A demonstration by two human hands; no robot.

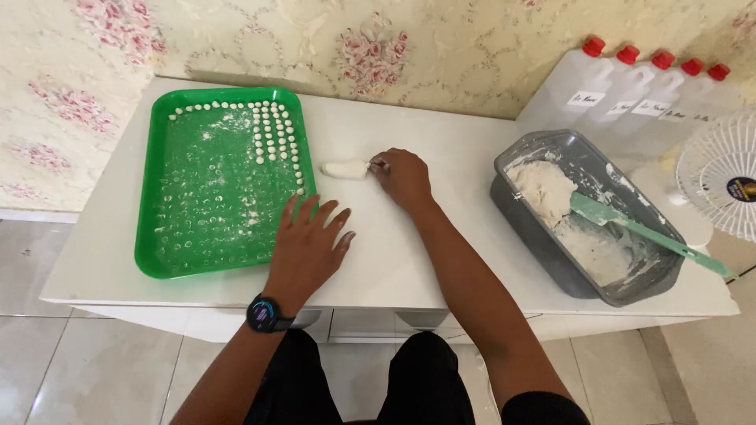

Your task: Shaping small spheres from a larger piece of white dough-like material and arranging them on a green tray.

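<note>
The right hand (405,178) pinches one end of a small white dough piece (345,168) lying on the white table (441,149) just off the right edge of the green tray (150,236), while the left hand (307,244) lies flat and released, fingers spread, at the tray's near right corner. Small dough balls (274,134) sit in rows in the tray's far right corner; near the table's right edge stands a grey tub (630,291) of dough with a green spatula (646,234).
</note>
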